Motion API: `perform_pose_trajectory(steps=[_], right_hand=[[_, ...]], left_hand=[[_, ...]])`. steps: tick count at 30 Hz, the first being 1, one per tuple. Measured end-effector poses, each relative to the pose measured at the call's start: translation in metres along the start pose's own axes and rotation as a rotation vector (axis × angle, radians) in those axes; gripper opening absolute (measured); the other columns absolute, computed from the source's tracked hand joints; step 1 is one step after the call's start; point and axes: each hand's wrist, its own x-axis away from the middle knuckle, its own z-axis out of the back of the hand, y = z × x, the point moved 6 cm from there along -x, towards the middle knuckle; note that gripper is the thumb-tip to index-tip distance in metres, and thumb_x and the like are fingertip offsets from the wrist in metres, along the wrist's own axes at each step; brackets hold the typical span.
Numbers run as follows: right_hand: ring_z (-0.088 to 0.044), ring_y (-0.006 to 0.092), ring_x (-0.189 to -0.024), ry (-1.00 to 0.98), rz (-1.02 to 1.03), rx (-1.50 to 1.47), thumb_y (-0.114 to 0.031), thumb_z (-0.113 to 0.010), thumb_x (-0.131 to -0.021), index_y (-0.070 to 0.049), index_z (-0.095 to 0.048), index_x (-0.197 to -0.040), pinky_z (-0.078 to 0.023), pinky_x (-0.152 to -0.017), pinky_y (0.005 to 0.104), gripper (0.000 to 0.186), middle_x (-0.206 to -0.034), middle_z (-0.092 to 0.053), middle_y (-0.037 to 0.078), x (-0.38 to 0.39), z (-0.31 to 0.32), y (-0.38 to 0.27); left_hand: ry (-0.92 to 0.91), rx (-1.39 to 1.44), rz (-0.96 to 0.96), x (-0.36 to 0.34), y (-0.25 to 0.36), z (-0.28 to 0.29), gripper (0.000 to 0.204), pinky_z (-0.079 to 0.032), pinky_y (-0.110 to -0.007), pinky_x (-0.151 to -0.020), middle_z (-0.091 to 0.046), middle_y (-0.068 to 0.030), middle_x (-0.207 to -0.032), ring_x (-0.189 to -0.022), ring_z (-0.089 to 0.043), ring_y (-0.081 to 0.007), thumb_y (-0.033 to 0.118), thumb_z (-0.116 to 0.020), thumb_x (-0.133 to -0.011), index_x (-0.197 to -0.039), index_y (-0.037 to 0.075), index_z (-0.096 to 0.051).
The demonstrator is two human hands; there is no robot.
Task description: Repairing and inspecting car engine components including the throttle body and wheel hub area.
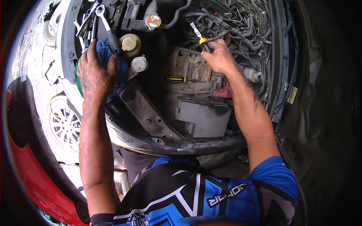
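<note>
My right hand (220,58) grips a screwdriver (204,40) by its black and yellow handle, over the hoses on the far right of the engine bay. Its flat metal blade points up and to the left. At the front edge of the bay, my left hand (94,73) lies on a bunched blue cloth (102,49), thumb apart from the fingers. Beside those fingers is a ratchet (105,24) with a dark handle, along with several metal wrenches (79,32). Another black and yellow screwdriver (177,79) lies on the battery tray (192,62) between my arms.
A radiator cap (152,21), a cream reservoir cap (129,43) and a white cap (139,64) stand right of my left hand. A dark fuse box cover (203,116) sits nearer me. Wiring and hoses (245,32) crowd the right. A red car (41,184) stands lower left.
</note>
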Motion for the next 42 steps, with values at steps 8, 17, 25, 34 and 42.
perform_pose_trajectory(steps=[8,17,25,34,42], right_hand=[[-0.060,0.0330,-0.116,-0.254,-0.338,0.435,-0.016,-0.058,-0.084,-0.007,-0.065,-0.119,-0.049,-0.097,0.0417,0.036,-0.124,-0.062,0.018,-0.074,-0.028,0.073],[-0.051,0.0341,-0.127,-0.375,-0.536,0.397,-0.023,-0.058,-0.083,-0.008,-0.061,-0.127,-0.040,-0.106,0.0426,0.046,-0.136,-0.055,0.016,-0.076,-0.041,0.108],[-0.032,0.0366,-0.138,-0.327,-0.591,0.375,-0.034,-0.056,-0.085,-0.019,-0.036,-0.147,-0.025,-0.111,0.0559,0.066,-0.146,-0.044,0.009,-0.040,-0.043,0.092],[-0.030,0.0361,-0.139,-0.328,-0.556,0.349,-0.042,-0.056,-0.085,-0.021,-0.036,-0.147,-0.024,-0.111,0.0572,0.069,-0.148,-0.043,0.007,-0.058,-0.051,0.096],[-0.030,0.0347,-0.139,-0.266,-0.531,0.431,-0.042,-0.057,-0.086,-0.017,-0.037,-0.146,-0.027,-0.110,0.0544,0.068,-0.146,-0.043,0.010,-0.046,-0.050,0.090]], left_hand=[[0.031,-0.265,-0.077,0.008,0.012,-0.027,0.070,-0.020,-0.053,-0.112,-0.045,-0.0154,-0.141,-0.135,-0.038,-0.0327,0.050,-0.057,-0.087,-0.144,0.013,-0.040],[-0.006,-0.280,-0.068,0.006,0.011,-0.030,0.068,-0.021,-0.051,-0.112,-0.045,-0.0157,-0.141,-0.134,-0.038,-0.0342,0.053,-0.056,-0.087,-0.139,0.011,-0.046],[0.031,-0.280,-0.089,0.006,0.008,-0.032,0.065,-0.023,-0.049,-0.111,-0.047,-0.0155,-0.138,-0.133,-0.040,-0.0321,0.052,-0.056,-0.086,-0.138,0.013,-0.048],[0.049,-0.306,-0.087,0.006,0.008,-0.034,0.066,-0.022,-0.049,-0.112,-0.046,-0.0156,-0.139,-0.134,-0.038,-0.0322,0.053,-0.055,-0.087,-0.138,0.013,-0.048],[0.047,-0.317,-0.097,0.005,0.008,-0.035,0.067,-0.024,-0.049,-0.111,-0.045,-0.0162,-0.140,-0.134,-0.038,-0.0333,0.055,-0.055,-0.086,-0.138,0.014,-0.048]])
